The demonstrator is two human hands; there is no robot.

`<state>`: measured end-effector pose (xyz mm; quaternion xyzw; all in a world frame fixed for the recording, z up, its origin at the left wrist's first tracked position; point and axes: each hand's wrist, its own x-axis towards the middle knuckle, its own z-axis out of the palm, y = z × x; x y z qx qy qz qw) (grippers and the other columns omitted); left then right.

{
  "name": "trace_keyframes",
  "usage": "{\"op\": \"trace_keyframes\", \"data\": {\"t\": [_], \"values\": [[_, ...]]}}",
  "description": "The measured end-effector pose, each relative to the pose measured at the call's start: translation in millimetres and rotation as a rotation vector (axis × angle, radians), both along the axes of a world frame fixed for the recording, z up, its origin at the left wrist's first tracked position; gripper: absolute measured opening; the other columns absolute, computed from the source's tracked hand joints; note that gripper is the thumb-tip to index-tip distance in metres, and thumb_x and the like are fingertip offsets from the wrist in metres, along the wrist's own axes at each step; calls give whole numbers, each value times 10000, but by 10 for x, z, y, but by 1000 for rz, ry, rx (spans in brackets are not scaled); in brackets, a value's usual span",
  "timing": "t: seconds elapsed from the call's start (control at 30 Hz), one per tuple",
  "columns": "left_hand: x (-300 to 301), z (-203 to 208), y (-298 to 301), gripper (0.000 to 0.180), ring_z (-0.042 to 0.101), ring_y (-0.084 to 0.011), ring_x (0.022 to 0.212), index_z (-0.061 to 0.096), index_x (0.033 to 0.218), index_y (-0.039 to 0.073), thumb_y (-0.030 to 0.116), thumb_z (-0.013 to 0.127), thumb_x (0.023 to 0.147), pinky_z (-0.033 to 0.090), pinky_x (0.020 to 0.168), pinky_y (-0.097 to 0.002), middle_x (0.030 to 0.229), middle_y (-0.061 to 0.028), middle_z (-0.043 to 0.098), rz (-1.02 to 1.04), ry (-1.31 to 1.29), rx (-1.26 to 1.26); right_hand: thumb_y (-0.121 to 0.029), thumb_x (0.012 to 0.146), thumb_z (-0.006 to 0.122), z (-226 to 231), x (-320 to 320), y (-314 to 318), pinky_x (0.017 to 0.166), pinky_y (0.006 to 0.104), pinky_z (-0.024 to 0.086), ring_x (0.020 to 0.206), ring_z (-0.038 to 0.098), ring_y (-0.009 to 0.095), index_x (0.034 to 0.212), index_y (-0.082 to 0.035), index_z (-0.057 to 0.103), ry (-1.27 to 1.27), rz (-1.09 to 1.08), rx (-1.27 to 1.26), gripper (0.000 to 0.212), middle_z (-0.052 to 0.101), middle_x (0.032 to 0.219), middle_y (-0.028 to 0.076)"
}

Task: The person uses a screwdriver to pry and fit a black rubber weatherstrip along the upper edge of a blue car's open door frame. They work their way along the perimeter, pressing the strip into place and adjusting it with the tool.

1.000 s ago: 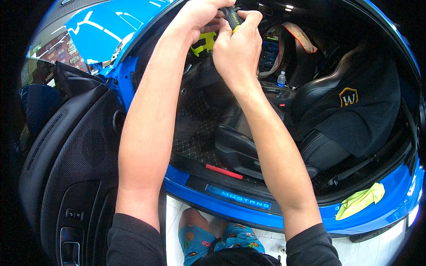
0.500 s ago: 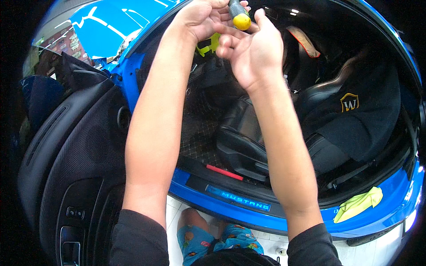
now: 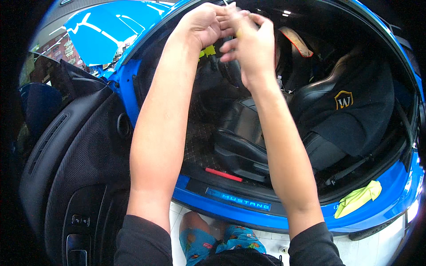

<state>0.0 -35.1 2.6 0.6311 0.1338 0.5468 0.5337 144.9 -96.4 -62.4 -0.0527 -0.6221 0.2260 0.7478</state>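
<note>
Both arms reach up over the open car doorway, hands close together at the top edge of the view. My right hand (image 3: 255,48) is partly smeared by motion and closes around the handle of a screwdriver (image 3: 239,33). Only a bit of its yellow end shows under the fingers. Beside it, my left hand (image 3: 205,24) has curled fingers, the tips pinched near the thin shaft at the picture's edge. What the shaft's tip meets is out of view. Behind the left hand, a yellow-green piece (image 3: 207,51) is partly visible inside the car.
An open black door panel (image 3: 75,168) stands at left. A black seat (image 3: 244,124) with a dark cover (image 3: 359,115) fills the cabin. A red strip (image 3: 223,174) lies by the sill (image 3: 239,200); a yellow-green cloth (image 3: 359,199) rests at its right end. The blue hood (image 3: 106,33) is upper left.
My right hand has turned and closed over the screwdriver handle, which was plainly visible before between open fingers. Both hands have shifted slightly, and the view has moved a little.
</note>
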Motion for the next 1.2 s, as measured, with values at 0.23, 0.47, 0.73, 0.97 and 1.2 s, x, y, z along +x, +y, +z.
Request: {"op": "trace_keyframes", "data": {"t": [0.23, 0.47, 0.73, 0.97, 1.2], "values": [[308, -92, -350, 144, 672, -203, 844, 641, 1057, 43, 170, 593, 1008, 563, 801, -352, 972, -85, 703, -79, -129, 54, -317, 1031, 504, 161, 18, 309, 550, 375, 467, 567, 545, 223, 1096, -16, 549, -19, 102, -299, 311, 642, 896, 137], [107, 178, -256, 169, 707, -244, 852, 612, 1025, 13, 177, 570, 1022, 601, 787, -366, 942, -128, 699, 180, 2, -11, -117, 864, 658, 111, -179, 5, 758, 467, 554, 861, 694, 410, 1157, 9, 491, -109, -931, 371, 360, 645, 976, 251], [292, -103, -179, 258, 608, -404, 1202, 448, 1230, -6, 181, 487, 1056, 543, 1017, -482, 1294, -308, 579, -35, -175, 76, -289, 1027, 514, 117, 84, 188, 485, 279, 444, 575, 502, 149, 1105, -15, 545, 252, 1049, -671, 287, 604, 837, 106], [234, -70, -21, 523, 621, -143, 661, 377, 1478, -26, 123, 485, 988, 469, 528, -249, 963, -122, 702, 728, -69, 305, -90, 881, 655, -35, 147, 174, 698, 485, 557, 796, 686, 416, 1106, -51, 560, -135, -723, 273, 247, 632, 982, 212], [275, -20, 393, 236, 523, -77, 574, 614, 1208, 112, 155, 461, 1033, 399, 464, -215, 768, 2, 590, 281, -276, 335, -192, 976, 551, -7, 103, 211, 714, 535, 545, 835, 663, 482, 1250, -50, 544, -181, -705, 201, 308, 620, 983, 240]]}}
